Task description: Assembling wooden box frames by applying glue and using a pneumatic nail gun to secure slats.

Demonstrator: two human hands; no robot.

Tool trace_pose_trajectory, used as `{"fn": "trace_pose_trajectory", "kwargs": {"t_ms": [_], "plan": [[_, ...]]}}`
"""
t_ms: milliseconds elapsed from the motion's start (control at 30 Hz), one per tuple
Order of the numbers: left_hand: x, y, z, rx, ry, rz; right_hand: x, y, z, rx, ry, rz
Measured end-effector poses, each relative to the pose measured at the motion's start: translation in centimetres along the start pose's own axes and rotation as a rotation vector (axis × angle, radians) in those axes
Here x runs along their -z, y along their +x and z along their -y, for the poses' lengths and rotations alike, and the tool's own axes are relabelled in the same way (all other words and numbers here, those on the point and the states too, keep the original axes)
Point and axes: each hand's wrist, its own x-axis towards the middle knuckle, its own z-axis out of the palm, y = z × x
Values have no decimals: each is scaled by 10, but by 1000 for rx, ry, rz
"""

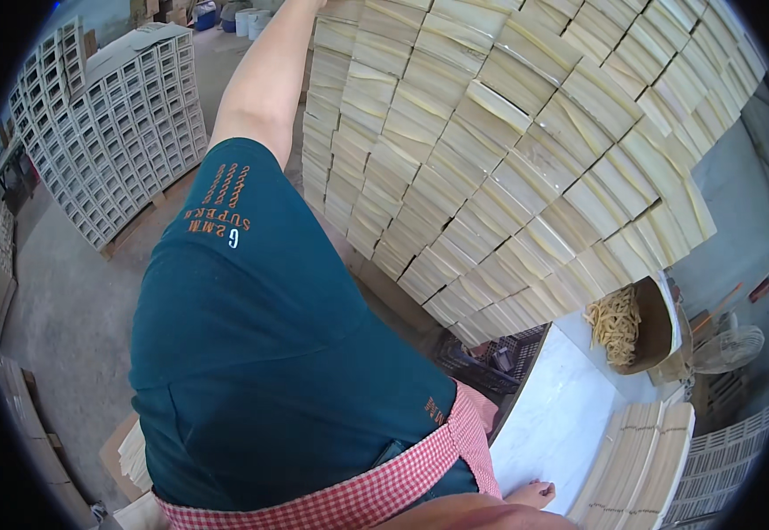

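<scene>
My left arm point(256, 93), in a teal sleeve, stretches up along the edge of a tall stack of pale, film-wrapped packets point(490, 141). It runs out past the upper edge, so the left hand is cut off. Low on the right, my right hand point(533, 494) rests at the white marbled tabletop point(552, 397) beside my red checked apron. Its fingers look curled in; the palm side is hidden. Near it stands a row of pale, thin upright pieces point(636, 459).
A container holding tangled pale bands point(614, 327) sits on the table's far side, with a fan point(729, 349) behind. Below the stack is a dark plastic crate point(499, 358). To the left, grey hollow boxes point(137, 115) are piled on a pallet on the concrete floor.
</scene>
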Motion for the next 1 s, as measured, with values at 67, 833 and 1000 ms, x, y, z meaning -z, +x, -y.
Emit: {"fn": "trace_pose_trajectory", "kwargs": {"t_ms": [67,833,1000], "plan": [[-1,-4,2,50,-78,-24,-1,0,0,-4,-5,6],[28,-39,-14,567,-897,-301,2,-4,0,43,-52,39],[63,-37,-13,658,-1055,-437,-8,-42,83,322,-39,-27]]}}
